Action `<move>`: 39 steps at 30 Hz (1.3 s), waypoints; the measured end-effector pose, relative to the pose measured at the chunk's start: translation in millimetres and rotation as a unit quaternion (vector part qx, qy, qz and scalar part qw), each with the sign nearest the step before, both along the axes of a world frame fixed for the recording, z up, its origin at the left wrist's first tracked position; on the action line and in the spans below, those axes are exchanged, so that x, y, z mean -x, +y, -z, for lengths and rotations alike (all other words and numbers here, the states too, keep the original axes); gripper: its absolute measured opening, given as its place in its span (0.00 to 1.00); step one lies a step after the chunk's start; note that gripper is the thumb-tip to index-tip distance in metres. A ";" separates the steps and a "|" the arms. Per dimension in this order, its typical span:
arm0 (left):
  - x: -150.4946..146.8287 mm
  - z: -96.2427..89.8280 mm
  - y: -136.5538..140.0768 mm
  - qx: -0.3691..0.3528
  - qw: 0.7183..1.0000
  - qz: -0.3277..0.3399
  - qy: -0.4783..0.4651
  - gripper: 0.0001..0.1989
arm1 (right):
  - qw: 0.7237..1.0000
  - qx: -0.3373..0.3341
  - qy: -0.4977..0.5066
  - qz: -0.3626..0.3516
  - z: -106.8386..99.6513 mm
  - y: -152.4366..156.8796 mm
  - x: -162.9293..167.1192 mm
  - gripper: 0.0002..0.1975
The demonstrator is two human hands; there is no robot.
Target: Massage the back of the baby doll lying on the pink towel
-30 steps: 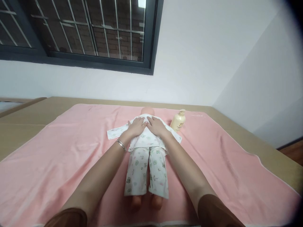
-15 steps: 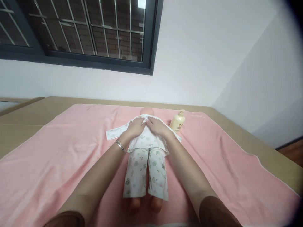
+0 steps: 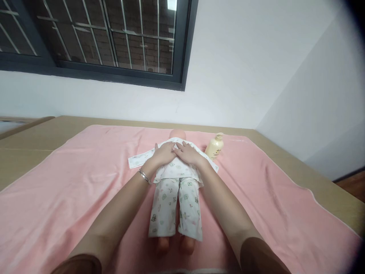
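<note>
Baby doll (image 3: 176,173) lies lengthwise before you on the pink sheet (image 3: 253,213), head away, feet toward you. Your left hand (image 3: 164,154) and right hand (image 3: 188,153) straddle its midline, equally near, flat on the shirt (image 3: 171,171), fingers extended, gripping nothing.

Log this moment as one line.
left hand: flat on doll | right hand: flat on doll, meeting left hand | doll: lying on blanket | bottle: on blanket beside doll

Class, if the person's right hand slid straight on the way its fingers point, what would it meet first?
Most likely the left hand: the right hand slants toward it, and the two seem to touch, though depth is hard to judge.
</note>
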State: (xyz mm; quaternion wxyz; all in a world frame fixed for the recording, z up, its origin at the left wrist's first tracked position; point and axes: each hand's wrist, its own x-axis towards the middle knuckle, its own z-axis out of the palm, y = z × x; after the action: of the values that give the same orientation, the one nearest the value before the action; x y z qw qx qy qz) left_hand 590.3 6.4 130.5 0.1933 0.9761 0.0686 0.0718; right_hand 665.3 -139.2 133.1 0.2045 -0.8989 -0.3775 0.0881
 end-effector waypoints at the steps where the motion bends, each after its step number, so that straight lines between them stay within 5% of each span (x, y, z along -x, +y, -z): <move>1: 3.3 -5.7 -2.3 0.002 1.000 0.011 0.001 0.25 | 1.000 -0.002 0.007 -0.029 -5.2 -4.9 0.0 0.36; 7: 10.3 -19.9 -7.8 0.012 0.999 0.046 0.019 0.24 | 0.991 -0.003 0.016 -0.134 -16.7 -21.7 -6.7 0.37; 16: -14.3 18.7 18.1 0.030 0.999 -0.025 0.036 0.36 | 0.998 0.011 -0.057 0.037 14.4 -0.6 -18.6 0.31; 27: 17.7 -32.9 -7.2 -0.004 0.994 0.059 0.088 0.15 | 0.990 0.122 -0.072 -0.028 -35.4 -12.3 29.3 0.17; 39: -17.3 17.5 15.9 0.030 0.997 -0.059 0.029 0.28 | 0.994 -0.029 -0.087 0.055 17.7 -4.5 -27.8 0.24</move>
State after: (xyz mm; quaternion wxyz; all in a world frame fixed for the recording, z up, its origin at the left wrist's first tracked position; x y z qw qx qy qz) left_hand 607.5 22.3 113.0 0.2159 0.9658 0.1335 0.0525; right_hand 693.1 -143.7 115.3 0.2011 -0.9164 -0.3458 -0.0125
